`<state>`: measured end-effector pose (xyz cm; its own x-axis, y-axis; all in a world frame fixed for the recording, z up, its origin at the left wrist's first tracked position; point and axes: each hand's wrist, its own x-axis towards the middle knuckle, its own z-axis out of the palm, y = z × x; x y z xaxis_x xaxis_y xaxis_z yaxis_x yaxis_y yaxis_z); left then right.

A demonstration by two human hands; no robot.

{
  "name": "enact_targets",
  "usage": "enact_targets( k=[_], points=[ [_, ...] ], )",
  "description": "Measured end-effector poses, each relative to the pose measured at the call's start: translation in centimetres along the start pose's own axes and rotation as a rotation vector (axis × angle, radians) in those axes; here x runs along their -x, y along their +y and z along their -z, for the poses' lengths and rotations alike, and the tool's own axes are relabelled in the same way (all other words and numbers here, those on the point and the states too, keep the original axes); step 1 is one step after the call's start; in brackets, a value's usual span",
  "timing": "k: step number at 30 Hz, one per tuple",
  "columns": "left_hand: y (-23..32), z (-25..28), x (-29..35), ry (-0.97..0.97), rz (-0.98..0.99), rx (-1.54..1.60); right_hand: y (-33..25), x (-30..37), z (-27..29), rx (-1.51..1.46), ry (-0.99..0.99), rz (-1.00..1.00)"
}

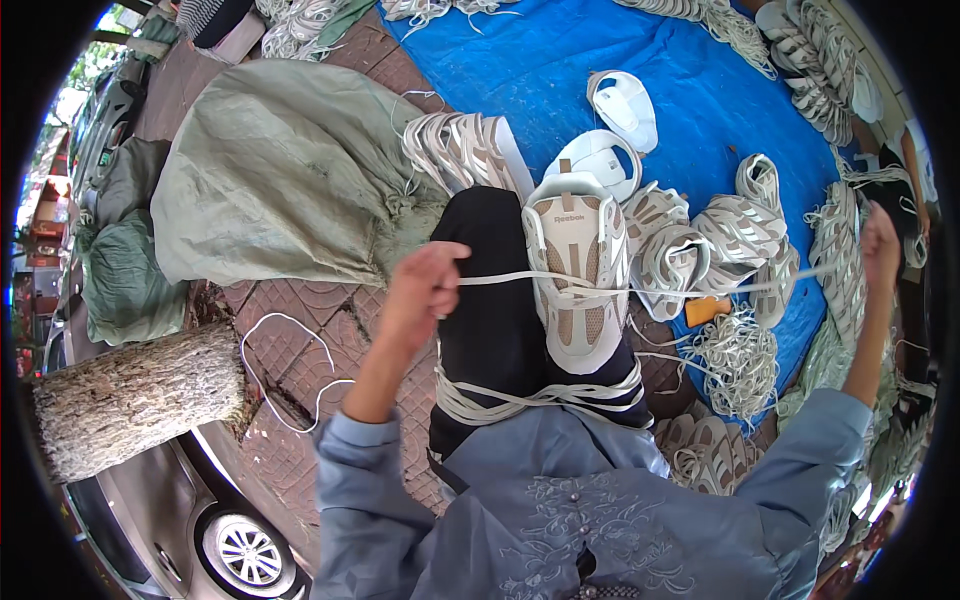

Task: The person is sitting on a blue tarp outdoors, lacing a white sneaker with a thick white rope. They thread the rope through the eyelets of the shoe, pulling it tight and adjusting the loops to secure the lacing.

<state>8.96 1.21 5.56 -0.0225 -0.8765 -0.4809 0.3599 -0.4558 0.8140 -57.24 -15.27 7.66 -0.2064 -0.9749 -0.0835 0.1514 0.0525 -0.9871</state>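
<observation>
A white and tan sneaker upper (582, 340) rests across my black-clad thighs. A white shoelace (505, 278) runs through its front and stretches out to both sides. My left hand (422, 290) grips the lace's left part just beside the upper, its fingers curled and the index finger partly extended. Far out to the right, my raised right hand (880, 245) pinches the other part, which is pulled long and slightly blurred. A bundle of white laces (490, 408) lies over my lap, below the upper.
Several sneaker uppers (740, 235) and a tangled lace pile (738, 360) lie on a blue tarp (530, 60) at right, near an orange object (707, 311). A stack of uppers (465, 150) stands beyond my knee. At left are a grey-green sack (270, 180) and a log (140, 400).
</observation>
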Motion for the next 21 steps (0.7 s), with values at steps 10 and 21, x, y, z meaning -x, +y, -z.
enact_targets(
  k=[10,21],
  points=[
    [-1.9,-5.5,-3.1,-0.024,-0.229,-0.090,7.7,13.7,-31.8,0.139,-0.587,-0.277],
    [-5.8,-6.9,-4.0,-0.010,-0.368,0.242,11.2,17.2,-37.2,0.302,-0.699,-0.355]
  ],
)
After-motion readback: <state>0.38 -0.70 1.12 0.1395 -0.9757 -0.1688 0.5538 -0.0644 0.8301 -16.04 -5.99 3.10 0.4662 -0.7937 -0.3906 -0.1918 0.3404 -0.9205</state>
